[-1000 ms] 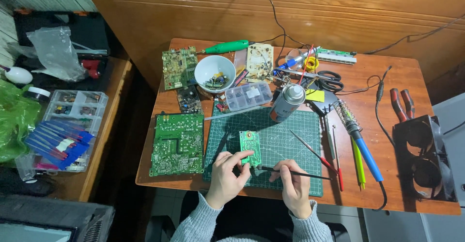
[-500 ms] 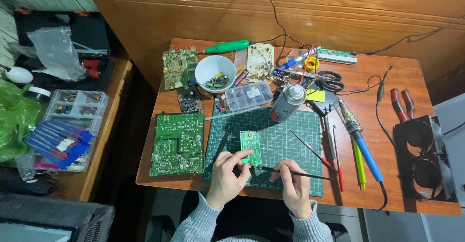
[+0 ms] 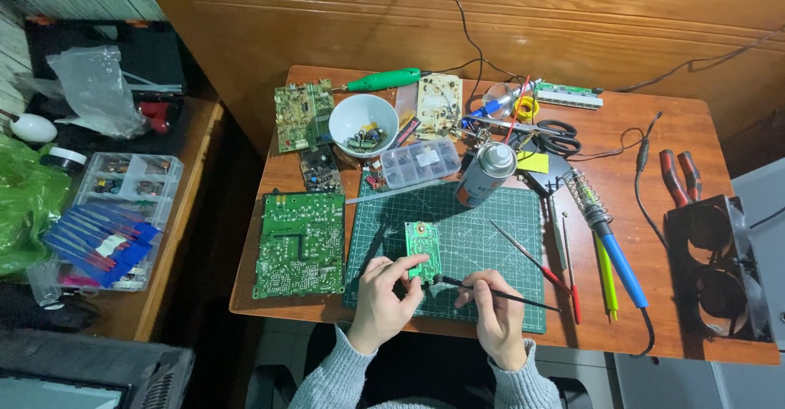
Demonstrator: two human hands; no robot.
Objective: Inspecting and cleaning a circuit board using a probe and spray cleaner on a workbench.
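Two bare hands show: the left hand (image 3: 382, 307) and the right hand (image 3: 497, 321). No gloves, rings or a watch can be seen on them. Each arm wears a grey knitted sleeve. The sleeves have thin ribbed lines in the wool. They end in snug cuffs at the wrists, just behind the hands.

The black fan (image 3: 719, 270) is cut off at the right edge (bowl (image 3: 363, 123) contents too small to tell)
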